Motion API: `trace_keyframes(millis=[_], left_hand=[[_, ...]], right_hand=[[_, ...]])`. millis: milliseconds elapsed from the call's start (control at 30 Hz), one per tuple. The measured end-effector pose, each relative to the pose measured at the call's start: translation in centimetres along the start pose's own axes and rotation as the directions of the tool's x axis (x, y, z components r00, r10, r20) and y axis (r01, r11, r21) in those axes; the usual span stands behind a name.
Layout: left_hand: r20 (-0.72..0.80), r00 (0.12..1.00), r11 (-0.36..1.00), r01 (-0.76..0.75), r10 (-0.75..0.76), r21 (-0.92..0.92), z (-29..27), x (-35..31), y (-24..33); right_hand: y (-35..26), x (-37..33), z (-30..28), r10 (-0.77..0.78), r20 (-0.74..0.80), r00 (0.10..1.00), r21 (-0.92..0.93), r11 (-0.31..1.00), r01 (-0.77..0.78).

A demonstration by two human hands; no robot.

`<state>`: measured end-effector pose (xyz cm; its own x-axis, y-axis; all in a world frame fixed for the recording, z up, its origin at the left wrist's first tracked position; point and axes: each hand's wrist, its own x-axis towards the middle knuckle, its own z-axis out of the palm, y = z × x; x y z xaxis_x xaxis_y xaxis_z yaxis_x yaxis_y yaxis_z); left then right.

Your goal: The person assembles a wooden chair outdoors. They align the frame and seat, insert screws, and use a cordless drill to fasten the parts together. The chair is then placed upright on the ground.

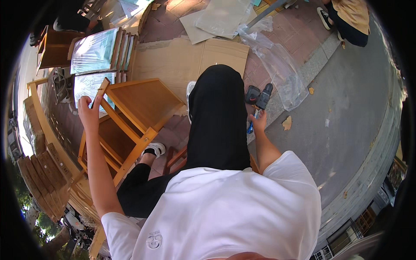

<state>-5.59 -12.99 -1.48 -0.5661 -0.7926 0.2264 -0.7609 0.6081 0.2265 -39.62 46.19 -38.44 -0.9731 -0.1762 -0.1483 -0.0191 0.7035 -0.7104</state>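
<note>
My left hand is closed around the upper end of a post on an orange-brown wooden chair frame, which stands tilted at my left. A small dark thing shows by those fingers, too small to name. Down by my right knee, my right hand has its fingers curled about a small blue thing, mostly hidden by the hand. Just beyond its fingertips a black cordless drill lies on the paving, with its dark battery end to the left.
Flattened cardboard covers the ground ahead. Stacked film-wrapped panels stand at the far left, with brown cartons nearer. Clear plastic wrap lies beside the kerb at right. Another person is at the far right.
</note>
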Motion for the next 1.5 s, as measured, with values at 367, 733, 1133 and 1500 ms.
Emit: trace_keyframes(millis=[367,733,1133,1500], left_hand=[[-0.102,0.994,0.999,0.046,-0.043,0.027,0.2,-1.4,3.8],[0.474,0.869,0.981,0.188,-0.144,-0.046,-5.8,-19.6,10.1],[0.292,0.956,0.991,0.056,-0.019,-0.119,-3.6,-19.3,9.6],[0.244,0.969,0.981,0.073,-0.028,-0.179,-2.6,-19.9,9.1]], right_hand=[[-7.8,11.3,3.3,0.362,-0.027,0.932,0.709,0.664,-0.237],[-31.7,12.0,-15.0,-0.283,0.445,0.85,0.714,0.685,-0.146],[-63.1,-8.8,-20.4,-0.217,0.864,0.455,-0.116,0.792,0.599],[-63.3,-13.9,-17.1,-0.121,0.931,0.344,-0.202,0.614,0.763]])
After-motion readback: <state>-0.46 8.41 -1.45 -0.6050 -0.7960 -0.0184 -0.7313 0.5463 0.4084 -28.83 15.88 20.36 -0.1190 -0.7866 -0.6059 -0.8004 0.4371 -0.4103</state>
